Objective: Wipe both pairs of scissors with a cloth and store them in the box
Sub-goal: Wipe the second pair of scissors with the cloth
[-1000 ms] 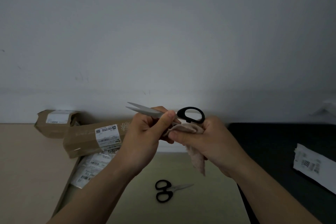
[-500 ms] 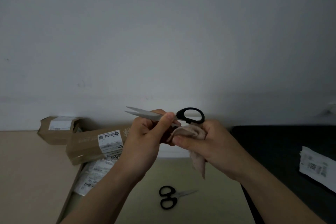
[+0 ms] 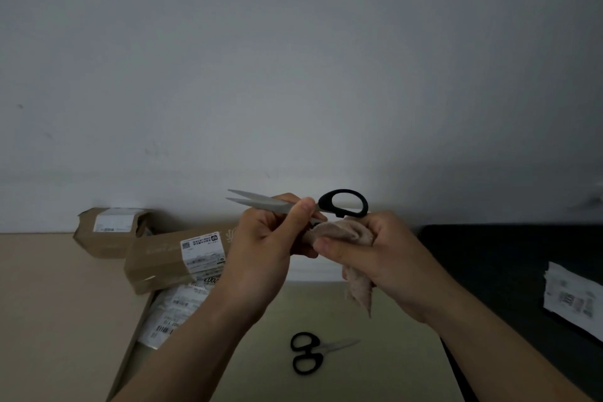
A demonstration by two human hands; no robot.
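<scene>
My left hand pinches the blades of a large pair of scissors near the pivot, held in the air. Its blades point left and are slightly apart; one black handle loop shows at the right. My right hand grips a beige cloth pressed against the lower handle, which is hidden. The cloth's tail hangs down below the hand. A smaller pair of black-handled scissors lies below on the yellowish surface, blades pointing right. That surface looks like the floor of an open box, but I cannot tell for sure.
Two brown cardboard parcels with white labels lie at the left on the tan table. A plastic mailer with labels lies under my left forearm. A dark surface at the right carries a white labelled packet. A pale wall stands behind.
Both hands with the large scissors and cloth stay together almost in place; the right hand's fingers shifted slightly on the cloth. The view tilted a little, moving the table items lower in the frame.
</scene>
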